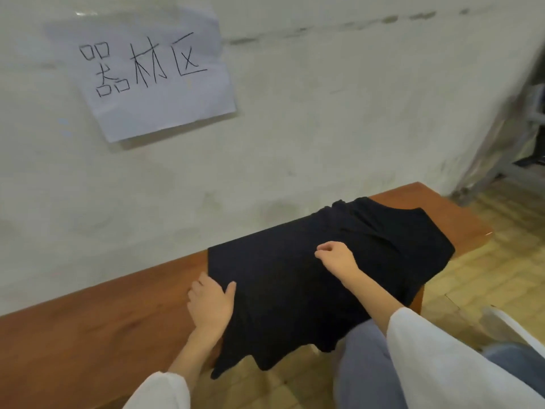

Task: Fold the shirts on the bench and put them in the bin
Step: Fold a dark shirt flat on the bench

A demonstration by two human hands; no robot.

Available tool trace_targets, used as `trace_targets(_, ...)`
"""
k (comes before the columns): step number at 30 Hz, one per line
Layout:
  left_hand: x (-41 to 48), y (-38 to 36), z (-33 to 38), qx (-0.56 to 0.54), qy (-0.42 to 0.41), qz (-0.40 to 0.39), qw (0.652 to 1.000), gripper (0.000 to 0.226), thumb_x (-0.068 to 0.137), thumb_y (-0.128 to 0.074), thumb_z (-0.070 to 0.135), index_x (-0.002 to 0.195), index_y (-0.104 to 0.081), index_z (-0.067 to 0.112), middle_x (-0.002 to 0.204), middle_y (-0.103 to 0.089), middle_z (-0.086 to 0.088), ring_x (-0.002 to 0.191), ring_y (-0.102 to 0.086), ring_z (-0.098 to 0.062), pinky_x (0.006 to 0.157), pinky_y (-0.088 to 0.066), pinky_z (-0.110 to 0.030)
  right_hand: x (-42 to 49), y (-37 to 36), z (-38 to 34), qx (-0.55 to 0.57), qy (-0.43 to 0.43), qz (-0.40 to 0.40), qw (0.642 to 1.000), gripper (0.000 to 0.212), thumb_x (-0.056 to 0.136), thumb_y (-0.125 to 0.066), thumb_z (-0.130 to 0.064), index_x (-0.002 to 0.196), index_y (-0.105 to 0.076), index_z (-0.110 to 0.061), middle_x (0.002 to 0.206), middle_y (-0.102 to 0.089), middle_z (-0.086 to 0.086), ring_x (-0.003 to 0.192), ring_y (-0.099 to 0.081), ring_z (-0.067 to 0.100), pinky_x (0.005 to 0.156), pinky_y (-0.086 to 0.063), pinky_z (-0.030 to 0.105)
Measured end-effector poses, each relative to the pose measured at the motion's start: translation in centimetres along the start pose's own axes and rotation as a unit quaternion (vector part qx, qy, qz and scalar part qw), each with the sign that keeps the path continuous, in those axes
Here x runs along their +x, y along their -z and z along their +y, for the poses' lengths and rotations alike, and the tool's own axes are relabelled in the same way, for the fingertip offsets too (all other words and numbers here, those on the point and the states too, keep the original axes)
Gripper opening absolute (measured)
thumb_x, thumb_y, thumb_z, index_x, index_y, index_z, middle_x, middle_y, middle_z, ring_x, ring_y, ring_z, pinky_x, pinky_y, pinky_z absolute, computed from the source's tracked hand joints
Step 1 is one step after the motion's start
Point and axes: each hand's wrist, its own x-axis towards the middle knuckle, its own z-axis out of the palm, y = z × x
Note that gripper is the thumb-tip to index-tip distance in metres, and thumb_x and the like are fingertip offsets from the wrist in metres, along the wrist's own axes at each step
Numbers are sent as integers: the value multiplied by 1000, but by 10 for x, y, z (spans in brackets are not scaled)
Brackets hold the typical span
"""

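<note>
Nearest: my knee [368, 364], just under the shirt's [280, 284] hanging hem. Left hand [211, 305] at the shirt's left edge, thumb lying on the cloth, fingers curled at the edge against the surface [88, 335]; grip closed on that edge. Right hand [336, 258] on the shirt's middle, fingers curled tight; cannot tell if that grip has cloth in it. Shirt black, spread across the surface, near hem draped over the front edge, far end rumpled against the wall [324, 128]. Beyond the shirt, up left: paper sign [153, 75] on the wall. Right of the shirt: tiled floor [486, 276], blurred metal rack [519, 137].
</note>
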Motion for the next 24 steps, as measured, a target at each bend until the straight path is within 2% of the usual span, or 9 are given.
trace_targets(3,6,-2,-2,9,54,20,998,67,87,-61,46,126,-41,-4,128,-46,-23,118,-45,-38,96,-39,-45,13,21,15,-149,-17,104,983,50,93,-53,-25,139,-42,-8,141,-40,15,127,-40,35,100,-40,43)
trace_targets(6,23,-1,-12,-49,136,26,989,54,88,-63,36,123,-49,-2,130,-43,-26,120,-39,-41,99,-34,-48,28,46,28,-233,-40,131,963,57,95,-49,-28,143,-31,-6,144,-34,17,131,-34,38,104,-35,47)
trace_targets(10,42,0,-22,-68,129,-27,989,20,95,-53,30,105,-62,15,124,-49,-17,118,-42,-36,98,-34,-44,48,59,35,-291,-26,117,949,52,95,-51,-36,138,-39,-11,137,-42,15,125,-43,37,101,-38,48)
trace_targets(12,52,-5,-33,-180,93,-35,979,15,98,-45,23,94,-53,12,99,-56,-14,97,-52,-33,83,-41,-42,57,61,37,-276,-22,134,952,56,94,-53,-39,141,-34,-15,134,-47,15,121,-48,36,98,-38,48)
trace_targets(14,56,-3,-42,-332,78,-52,938,18,100,-41,17,85,-43,7,80,-49,-9,81,-48,-29,71,-38,-37,63,65,38,-293,-12,148,945,58,93,-54,-41,142,-33,-18,131,-49,14,117,-51,34,96,-40,47)
trace_targets(18,57,16,-52,-520,156,-95,835,17,102,-38,8,91,-50,2,85,-55,-12,77,-53,-27,73,-42,-43,65,67,32,-342,81,252,902,24,97,-47,-29,112,-57,-12,113,-54,10,101,-53,28,85,-44,40)
trace_targets(19,58,17,-58,-521,163,-96,832,18,102,-38,8,92,-51,-1,83,-54,-13,72,-50,-25,67,-41,-40,59,64,26,-321,110,272,900,21,98,-45,-26,107,-56,-10,107,-56,10,95,-55,28,81,-45,40)
trace_targets(21,62,14,-68,-452,157,-55,876,18,102,-39,13,99,-50,-1,80,-48,-13,66,-44,-24,61,-39,-38,46,58,11,-263,151,253,919,16,100,-41,-21,103,-50,-8,95,-60,11,79,-58,27,70,-48,42)
trace_targets(24,54,21,-77,-387,133,1,912,11,102,-37,15,98,-40,5,81,-44,-10,79,-44,-26,77,-42,-46,21,42,-23,-208,166,195,944,18,102,-35,-20,110,-41,-6,78,-65,14,62,-59,29,55,-45,38)
